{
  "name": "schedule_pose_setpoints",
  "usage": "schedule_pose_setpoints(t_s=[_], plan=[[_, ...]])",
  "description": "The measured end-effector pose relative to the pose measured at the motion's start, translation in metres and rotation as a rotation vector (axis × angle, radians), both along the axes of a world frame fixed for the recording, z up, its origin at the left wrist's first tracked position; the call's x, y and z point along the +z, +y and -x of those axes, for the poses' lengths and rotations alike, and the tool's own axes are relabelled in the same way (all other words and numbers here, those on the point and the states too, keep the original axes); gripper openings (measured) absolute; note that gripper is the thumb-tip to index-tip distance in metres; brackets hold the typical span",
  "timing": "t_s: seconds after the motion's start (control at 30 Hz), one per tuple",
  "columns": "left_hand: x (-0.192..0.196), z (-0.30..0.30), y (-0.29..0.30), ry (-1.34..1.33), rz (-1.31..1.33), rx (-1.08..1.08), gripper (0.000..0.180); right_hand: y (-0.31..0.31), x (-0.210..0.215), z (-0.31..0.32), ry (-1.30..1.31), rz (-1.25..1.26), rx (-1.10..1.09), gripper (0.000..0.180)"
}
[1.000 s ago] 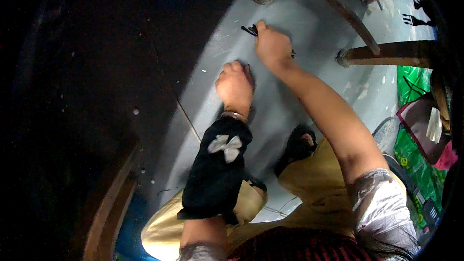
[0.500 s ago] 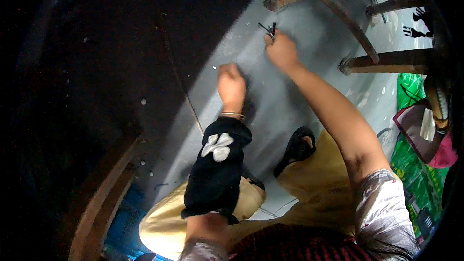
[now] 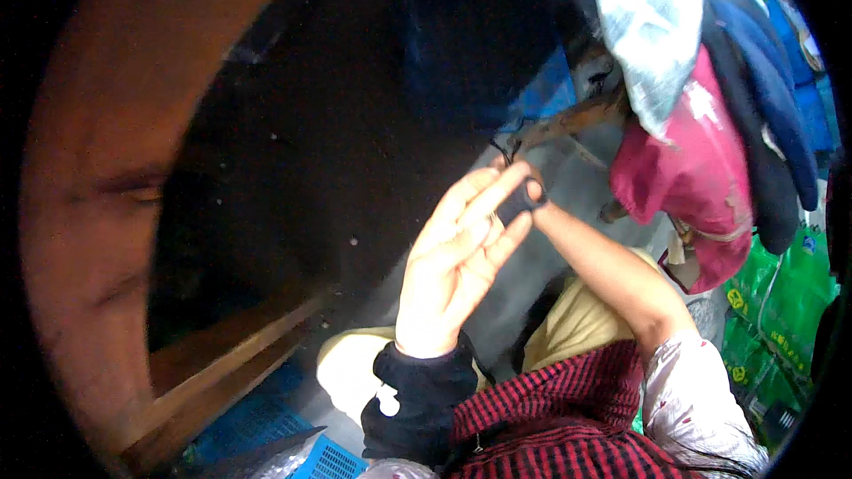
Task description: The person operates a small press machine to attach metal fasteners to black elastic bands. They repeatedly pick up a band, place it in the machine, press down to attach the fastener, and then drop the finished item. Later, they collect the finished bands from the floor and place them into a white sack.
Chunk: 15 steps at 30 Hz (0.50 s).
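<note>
My left hand (image 3: 453, 253) is raised, its palm showing and its fingers stretched toward the right. Between its thumb and fingertips sits a small black piece (image 3: 516, 204), too blurred to tell its exact kind. My right hand (image 3: 535, 188) is just behind those fingertips and mostly hidden by them, with a thumb tip showing at the black piece. Thin black strips (image 3: 506, 153) stick up from the right hand's closed fingers. The two hands meet or nearly meet there. A black sleeve cover with a white patch (image 3: 388, 399) is on my left forearm.
Wooden beams (image 3: 240, 359) stand at the left. Ahead is a blue crate (image 3: 541, 93) beside a wooden leg (image 3: 572, 121). Pink cloth (image 3: 692, 168) and dark blue cloth (image 3: 768, 80) hang at the right, above green bags (image 3: 785, 302). A blue perforated basket (image 3: 328, 461) is at lower left.
My left hand has come up from low over the grey floor to my right hand, its fingers now extended. The view has shifted, bringing the hanging cloths and a large wooden edge in.
</note>
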<state>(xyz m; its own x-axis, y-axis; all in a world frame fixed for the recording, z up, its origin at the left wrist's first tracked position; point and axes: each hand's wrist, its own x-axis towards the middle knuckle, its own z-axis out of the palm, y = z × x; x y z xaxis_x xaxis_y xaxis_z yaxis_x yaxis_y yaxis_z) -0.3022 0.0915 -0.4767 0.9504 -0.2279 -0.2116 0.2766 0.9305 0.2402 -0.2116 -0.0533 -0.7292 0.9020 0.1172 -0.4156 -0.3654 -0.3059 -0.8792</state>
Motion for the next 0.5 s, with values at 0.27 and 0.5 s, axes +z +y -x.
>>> schedule_pose_setpoints(t_s=[0.27,0.5], plan=[[0.16,0.021,0.007,0.029,0.099,-0.051,0.047,0.01,0.22,0.085,0.351,-0.342,-0.161,0.016],[0.292,0.036,0.013,0.145,0.124,-0.021,0.054,0.006,0.362,0.14,0.497,-0.444,-0.341,0.015]])
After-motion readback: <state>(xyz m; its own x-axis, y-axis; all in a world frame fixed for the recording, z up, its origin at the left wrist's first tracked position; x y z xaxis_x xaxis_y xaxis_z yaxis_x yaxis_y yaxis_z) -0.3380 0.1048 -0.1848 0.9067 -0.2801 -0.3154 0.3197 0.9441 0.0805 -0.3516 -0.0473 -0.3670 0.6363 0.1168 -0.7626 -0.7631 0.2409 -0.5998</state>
